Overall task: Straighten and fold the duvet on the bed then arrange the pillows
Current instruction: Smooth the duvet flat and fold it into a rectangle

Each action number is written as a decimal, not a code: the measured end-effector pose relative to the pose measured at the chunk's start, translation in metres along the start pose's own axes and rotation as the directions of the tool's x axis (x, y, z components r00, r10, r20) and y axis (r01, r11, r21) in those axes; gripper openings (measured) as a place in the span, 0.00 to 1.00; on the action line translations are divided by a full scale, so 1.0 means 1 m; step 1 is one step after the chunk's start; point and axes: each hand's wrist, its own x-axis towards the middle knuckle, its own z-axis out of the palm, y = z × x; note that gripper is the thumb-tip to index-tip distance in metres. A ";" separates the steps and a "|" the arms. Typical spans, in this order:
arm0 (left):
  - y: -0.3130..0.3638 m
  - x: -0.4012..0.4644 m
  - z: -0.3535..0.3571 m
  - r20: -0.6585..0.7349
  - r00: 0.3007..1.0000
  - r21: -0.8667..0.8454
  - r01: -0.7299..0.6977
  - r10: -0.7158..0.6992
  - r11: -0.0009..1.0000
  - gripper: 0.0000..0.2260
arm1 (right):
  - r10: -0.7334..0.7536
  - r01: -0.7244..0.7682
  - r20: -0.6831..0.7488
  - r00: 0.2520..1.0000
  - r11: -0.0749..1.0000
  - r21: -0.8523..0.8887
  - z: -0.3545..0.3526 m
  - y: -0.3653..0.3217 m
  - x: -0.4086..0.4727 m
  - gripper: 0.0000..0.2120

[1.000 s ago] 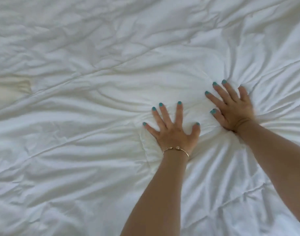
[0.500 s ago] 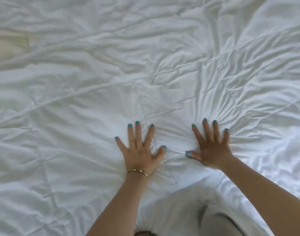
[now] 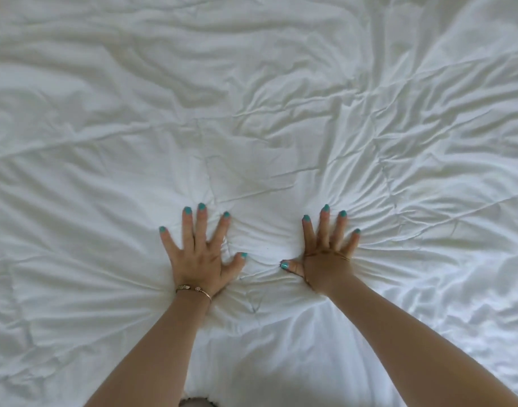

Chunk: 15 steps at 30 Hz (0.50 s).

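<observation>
A white, wrinkled duvet (image 3: 251,107) fills the whole head view. My left hand (image 3: 200,254) lies flat on it just left of centre, fingers spread, a thin gold bracelet on the wrist. My right hand (image 3: 328,254) presses flat beside it, fingers spread, thumb pointing left. Creases fan outward from under both palms. Neither hand holds any fabric. No pillows are in view.
The duvet runs past every edge of the frame, with deeper folds at the top right (image 3: 428,54). A small grey patch (image 3: 196,402) shows at the bottom edge between my forearms; I cannot tell what it is.
Both hands have slid toward me across the duvet and ended side by side. The pale yellowish patch at the far left has left the view.
</observation>
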 end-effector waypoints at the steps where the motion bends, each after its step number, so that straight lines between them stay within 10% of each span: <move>1: 0.001 0.001 0.000 0.000 1.000 0.014 -0.003 0.003 1.000 0.37 | -0.011 0.011 0.000 1.000 1.000 0.006 0.000 0.001 0.003 0.48; 15: 0.021 -0.002 -0.019 0.158 0.966 0.264 0.159 -0.206 0.951 0.36 | -0.242 0.243 -0.027 0.970 0.967 0.077 0.007 0.019 0.010 0.49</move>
